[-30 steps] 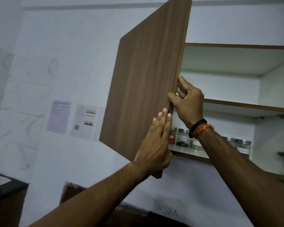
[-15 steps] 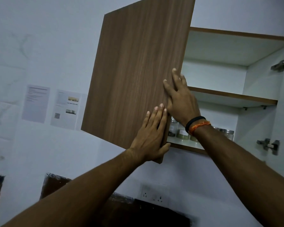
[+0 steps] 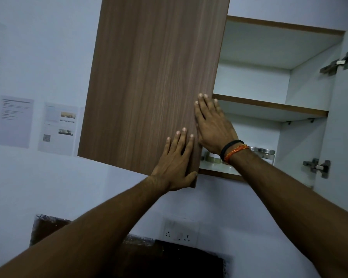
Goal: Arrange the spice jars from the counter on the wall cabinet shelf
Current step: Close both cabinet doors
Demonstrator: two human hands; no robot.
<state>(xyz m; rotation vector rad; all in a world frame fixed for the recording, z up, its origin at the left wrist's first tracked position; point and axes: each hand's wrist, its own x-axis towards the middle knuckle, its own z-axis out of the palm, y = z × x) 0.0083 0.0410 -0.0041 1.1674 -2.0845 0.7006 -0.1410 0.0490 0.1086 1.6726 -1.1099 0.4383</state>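
The wall cabinet's brown wooden left door [image 3: 149, 81] stands partly swung across the opening. My left hand [image 3: 177, 163] lies flat on its outer face near the lower corner, fingers straight, thumb under the bottom edge. My right hand [image 3: 211, 125] presses flat against the door's free edge, fingers straight. Spice jars [image 3: 266, 154] with metal lids stand on the bottom shelf [image 3: 215, 173], mostly hidden behind my right wrist and the door. The middle shelf [image 3: 273, 109] holds nothing that I can see.
The right door [image 3: 342, 117] hangs open at the frame's right edge, its hinges [image 3: 317, 167] showing. Two printed sheets [image 3: 56, 129] are stuck on the white wall to the left. A wall socket [image 3: 179, 231] sits below the cabinet above a dark counter area.
The left door has swung further toward the cabinet. My right hand let go of its grip on the door edge and now presses flat; my left hand stayed flat on the door.
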